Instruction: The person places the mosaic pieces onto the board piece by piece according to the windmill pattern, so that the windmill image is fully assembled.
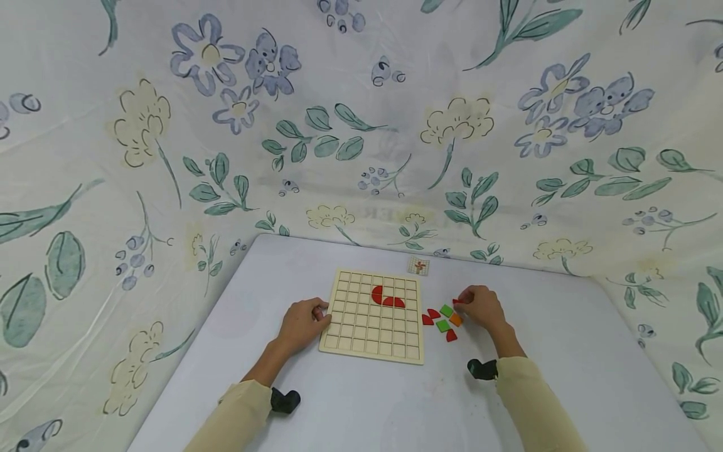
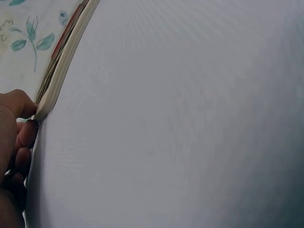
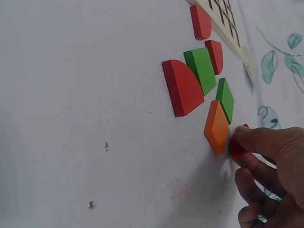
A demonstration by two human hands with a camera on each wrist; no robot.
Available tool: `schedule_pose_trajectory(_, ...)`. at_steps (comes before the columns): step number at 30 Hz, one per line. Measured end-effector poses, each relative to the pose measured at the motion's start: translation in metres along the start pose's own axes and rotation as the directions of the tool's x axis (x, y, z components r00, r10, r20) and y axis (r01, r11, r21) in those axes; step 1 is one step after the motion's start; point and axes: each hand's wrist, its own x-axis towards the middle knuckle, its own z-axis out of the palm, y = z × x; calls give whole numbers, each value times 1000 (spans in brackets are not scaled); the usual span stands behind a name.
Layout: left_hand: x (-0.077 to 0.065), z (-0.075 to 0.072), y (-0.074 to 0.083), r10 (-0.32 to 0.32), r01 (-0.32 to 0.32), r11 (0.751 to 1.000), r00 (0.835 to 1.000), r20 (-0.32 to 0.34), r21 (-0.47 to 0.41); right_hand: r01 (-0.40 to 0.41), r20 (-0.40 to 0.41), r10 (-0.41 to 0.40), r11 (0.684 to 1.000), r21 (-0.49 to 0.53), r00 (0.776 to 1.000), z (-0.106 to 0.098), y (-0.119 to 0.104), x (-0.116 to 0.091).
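Note:
A pale wooden grid board [image 1: 373, 342] lies on the table with three red quarter-circle pieces [image 1: 377, 295] set in its cells. My left hand [image 1: 304, 323] pinches the board's left edge between thumb and fingers; the left wrist view shows the board's side [image 2: 71, 59] edge-on. To the right of the board, my right hand [image 1: 480, 306] pinches a red piece [image 3: 238, 146] between thumb and index finger, mostly covered by them. Close by lie an orange square tile [image 3: 217, 128], two green square tiles [image 3: 200, 70] and three more red quarter-circle pieces [image 3: 183, 88].
A small pattern card [image 1: 418, 266] with a red pinwheel figure lies behind the board. The white table [image 1: 361, 408] meets a floral cloth backdrop [image 1: 339, 182] at its far edge. Dark wrist cameras [image 1: 285, 400] sit by both sleeves.

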Motion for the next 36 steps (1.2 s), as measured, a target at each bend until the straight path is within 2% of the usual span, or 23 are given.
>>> schedule_pose_trajectory(7, 0, -2, 1, 5, -5, 1000, 1000, 1, -1, 45, -20, -44, 999, 20, 999, -1, -4, 4)
schedule_pose_trajectory(14, 1, -3, 2, -6, 6, 1000, 1000, 3, 0, 106, -26, -107, 994, -13, 994, 0, -12, 7)
schedule_pose_trajectory(19, 1, -2, 1, -4, 4, 1000, 1000, 4, 0, 118, -23, -119, 993, -21, 993, 5, -18, 10)
schedule_pose_trajectory(27, 1, -1, 0, -1, 1, 1000, 1000, 2, 0, 127, -26, -126, 991, 43, 992, 18, -29, 13)
schedule_pose_trajectory(36, 1, -1, 0, 7, -7, 1000, 1000, 2, 2, 152, -15, -151, 980, 126, 988, 27, -51, 8)
